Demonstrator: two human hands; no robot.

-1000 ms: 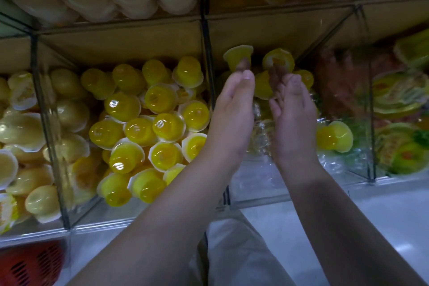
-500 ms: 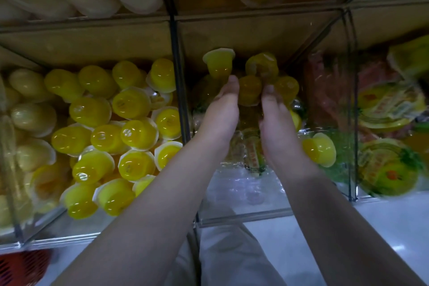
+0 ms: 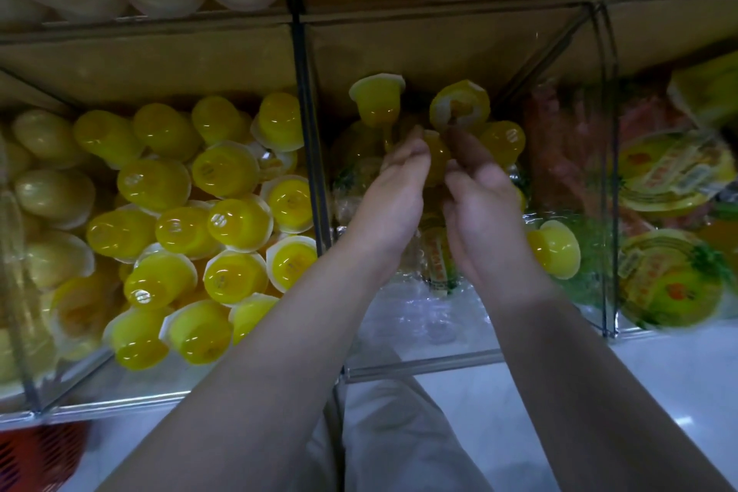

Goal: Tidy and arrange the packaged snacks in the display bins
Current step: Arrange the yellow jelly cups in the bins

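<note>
The left hand [image 3: 393,196] has its fingers [image 3: 413,150] pressed together and lightly bent. The right hand [image 3: 485,208] mirrors it, though its fingertips [image 3: 463,142] are smeared by blur. Between them sits a yellow jelly cup [image 3: 437,158], touched from both sides — whether either hand truly grips it I cannot tell. Just beyond the fingertips, at the far end of the middle bin [image 3: 419,365], more cups cluster (a tilted cup [image 3: 377,100] has its lid uppermost), and a lone cup [image 3: 555,248] lies near the bin's right wall. Crumpled clear wrap [image 3: 419,316] covers that bin's near floor. The left bin [image 3: 120,403] is heaped with the same yellow cups [image 3: 235,212] — the right bin [image 3: 607,212] holds larger printed-lid tubs [image 3: 671,176]. A red basket [image 3: 36,455] shows at near left.
</note>
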